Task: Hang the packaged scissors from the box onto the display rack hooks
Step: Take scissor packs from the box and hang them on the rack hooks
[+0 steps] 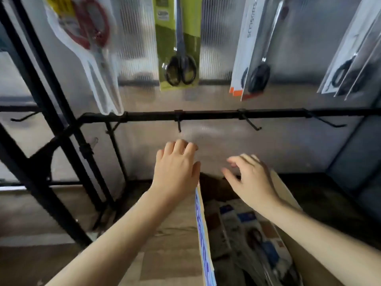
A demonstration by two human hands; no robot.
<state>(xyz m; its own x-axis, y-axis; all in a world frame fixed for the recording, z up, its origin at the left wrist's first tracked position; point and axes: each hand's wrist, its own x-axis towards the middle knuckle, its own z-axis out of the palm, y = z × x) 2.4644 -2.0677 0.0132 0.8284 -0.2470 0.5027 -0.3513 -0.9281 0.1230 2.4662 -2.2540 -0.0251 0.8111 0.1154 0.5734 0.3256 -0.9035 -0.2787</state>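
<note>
Both hands were raised above the open brown cardboard box (284,182), between it and the lower black metal rail (206,115) of the display rack. The left hand (177,168) was held palm down with fingers loosely bent and gripped nothing. The right hand (251,178) was spread, fingers relaxed and apart, also holding nothing; it hovered over the box opening, a position that suited reaching in for the next item.

The remaining packaged scissors (259,240), flat packs with blue and white printed cards, lay stacked inside the box, below the right forearm. None was in hand or on the lower rail.

The lower rail carried several bare black wire hooks; the centre hook (179,125) stood just above the left hand, and another hook (250,122) sat to its right. These were judged to be the next hanging positions.

On the upper row, already hung, were a clear pack with red-handled scissors (88,38), a green card with black-handled scissors (179,48), a white and orange card with black scissors (253,54), and further white packs (350,58) at far right. They hung by their top edges so the cards faced outward.

Motion blur limited finer detail of the fingers.
</note>
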